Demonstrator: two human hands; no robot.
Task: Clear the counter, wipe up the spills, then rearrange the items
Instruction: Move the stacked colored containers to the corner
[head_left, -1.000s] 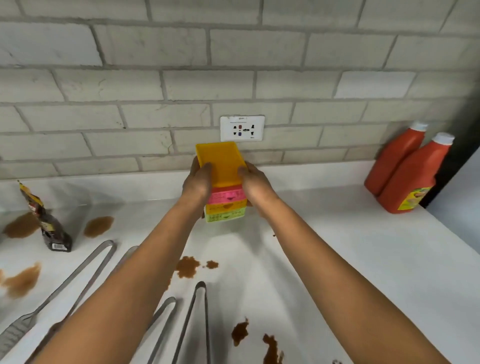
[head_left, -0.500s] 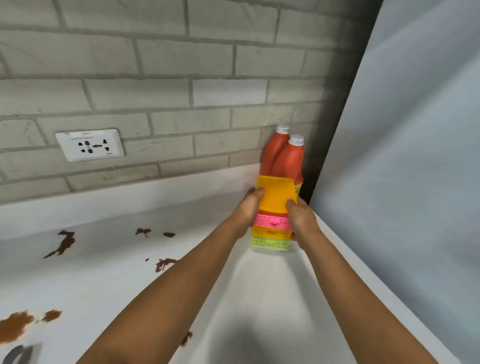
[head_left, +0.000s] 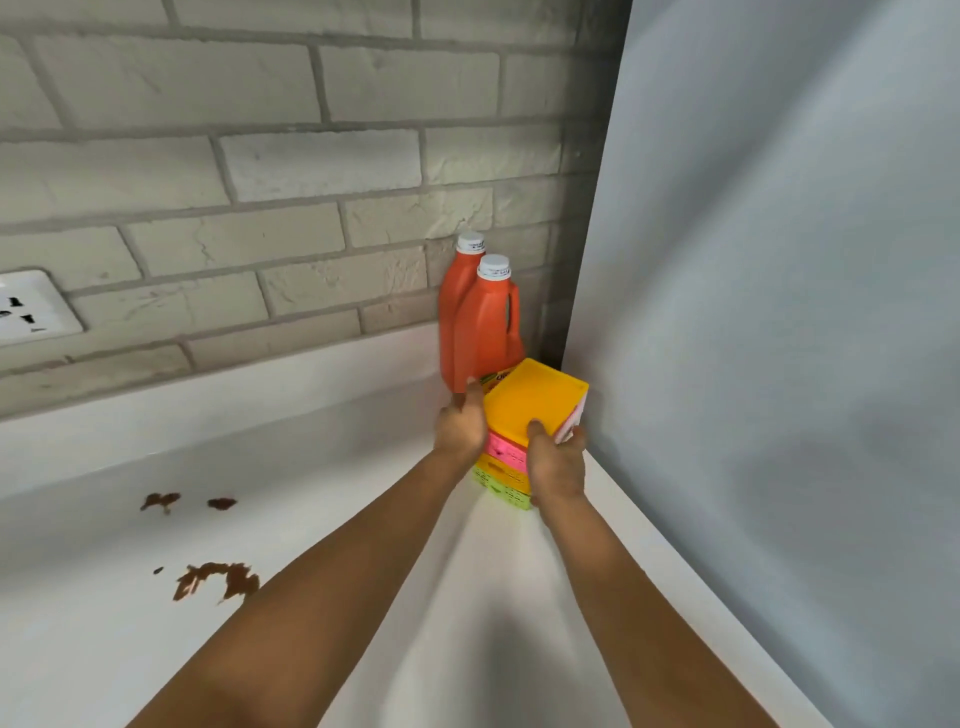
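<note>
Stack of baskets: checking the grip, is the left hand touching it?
Touching: the head view shows the left hand pressed against the side of the stack of baskets.

Both bare forearms are extending forward from the bottom edge of the view, converging toward the far right corner of the surface (head_left: 363, 467). The left hand (head_left: 460, 423) is gripping the left side of the stack of baskets (head_left: 530, 410), with its fingers (head_left: 470, 389) curling around the far left edge. The right hand (head_left: 556, 460) is gripping the near right side of the stack, with its thumb resting on the top face and the remaining fingers wrapping the right side, mostly hidden. Both wrists are lying roughly straight, in line with the forearms. The two hands are sitting close together, with only the stack between them.
</note>
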